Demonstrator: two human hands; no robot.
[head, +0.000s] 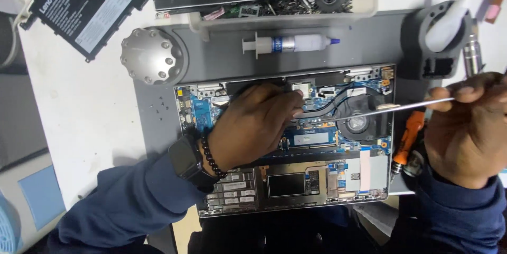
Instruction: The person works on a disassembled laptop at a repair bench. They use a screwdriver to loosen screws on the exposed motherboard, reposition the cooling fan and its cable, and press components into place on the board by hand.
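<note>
Blue circuit board fills the middle of the head view, where an opened laptop (285, 138) lies bottom-up on a grey mat (222, 56) on the white bench (84, 111), its round black fan (358, 123) at the right with dark heat pipes curving toward it. The left hand (253, 127) is down on the board, fingers curled and bunched at a small white-labelled card (302, 88) near the top edge; what the fingertips grip is hidden. A dark smartwatch (186, 160) and a bead bracelet (212, 156) ring that wrist above a blue sleeve. The right hand (470, 127) sits off the laptop's right side, thumb and fingers pinching a slim metal rod (391, 109) that slants across the fan. Just beside it lies an orange-handled screwdriver (407, 140). Above the laptop, a plastic syringe (290, 43) with a blue band lies flat, a knurled silver disc (150, 56) to its left, and a flat black battery pack (87, 3) with a white-printed label rests tilted at the top left.
</note>
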